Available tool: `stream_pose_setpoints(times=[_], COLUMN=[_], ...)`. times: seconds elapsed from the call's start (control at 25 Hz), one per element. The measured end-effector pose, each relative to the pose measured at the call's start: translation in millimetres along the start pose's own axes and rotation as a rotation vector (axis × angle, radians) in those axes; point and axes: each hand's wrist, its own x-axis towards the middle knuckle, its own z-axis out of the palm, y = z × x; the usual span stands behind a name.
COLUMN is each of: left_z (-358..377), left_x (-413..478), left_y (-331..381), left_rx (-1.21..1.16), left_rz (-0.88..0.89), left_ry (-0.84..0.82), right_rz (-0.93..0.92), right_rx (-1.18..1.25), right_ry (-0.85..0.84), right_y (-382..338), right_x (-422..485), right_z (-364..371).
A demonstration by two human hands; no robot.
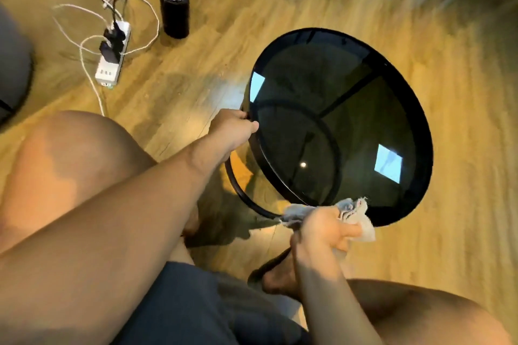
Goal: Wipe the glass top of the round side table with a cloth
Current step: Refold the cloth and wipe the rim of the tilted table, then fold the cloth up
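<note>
The round side table (414,109) has a black metal rim and a dark tinted glass top (322,98) that reflects two bright squares. It stands on the wooden floor in front of me. My left hand (232,126) grips the rim at its left side. My right hand (322,232) is closed on a crumpled pale cloth (361,221), held at the near edge of the table, with the cloth just over the rim. Whether the cloth touches the glass I cannot tell.
A black bottle (173,3) with a silver lid stands on the floor to the far left. A white power strip (112,56) with plugs and looping cables lies left of it. My bare knees and dark shorts fill the near foreground. Dark furniture sits at top right.
</note>
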Motion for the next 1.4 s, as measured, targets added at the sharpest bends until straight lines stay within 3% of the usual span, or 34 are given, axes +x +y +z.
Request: stream_pose_setpoints(times=[0.08,0.16,0.2,0.32,0.36,0.44,0.52,0.6,0.64,0.72,0.8,0.92,1.04,1.12,1.2,1.24,1.4], left_z=[-6,-26,-38,-70,-75,-80,-75,-66,-62,-58,-55,-49,-34,-18,-7,-3,13], left_x=[-1,-1,3,17,20,28,34,39,41,43,44,40,24,4,-22,-37,-104], left_y=[8,25,33,52,55,58,56,53,51,49,50,50,46,42,44,46,44], left_rx=[-0.045,-0.185,-0.254,-0.456,-0.514,-0.542,-0.552,-0.549,-0.532,-0.493,-0.448,-0.382,-0.326,-0.196,-0.12,-0.09,0.065], left_rz=[-0.07,-0.084,-0.05,0.064,0.074,0.069,0.002,-0.055,-0.053,-0.02,-0.008,-0.046,-0.024,0.059,0.171,0.222,0.236], left_ry=[-0.029,0.064,0.139,0.332,0.361,0.409,0.431,0.378,0.345,0.287,0.229,0.183,0.16,0.119,0.05,-0.014,-0.408], right_rz=[-0.112,-0.363,-0.535,-1.197,-1.43,-1.852,-2.028,-2.186,-2.265,-2.429,-2.517,-2.356,-2.108,-1.878,-1.757,-1.601,-0.651], right_rx=[-0.038,-0.103,-0.013,0.147,0.038,-0.546,-1.356,-1.847,-1.972,-1.991,-1.841,-1.703,-1.878,-1.849,-1.557,-1.334,-0.208], right_ry=[-0.24,-0.566,-0.669,-0.759,-0.763,-0.748,-0.629,-0.47,-0.427,-0.445,-0.639,-0.968,-1.067,-1.081,-1.001,-1.008,-1.036], right_y=[10,7,-11,-111,-140,-183,-181,-157,-143,-115,-86,-46,-31,-31,-29,-29,-63], right_x=[-34,-71,-94,-148,-149,-140,-133,-130,-128,-113,-86,-38,-4,16,28,27,8], right_z=[34,60,68,89,100,129,151,163,158,135,99,31,-37,-74,-99,-111,-140])
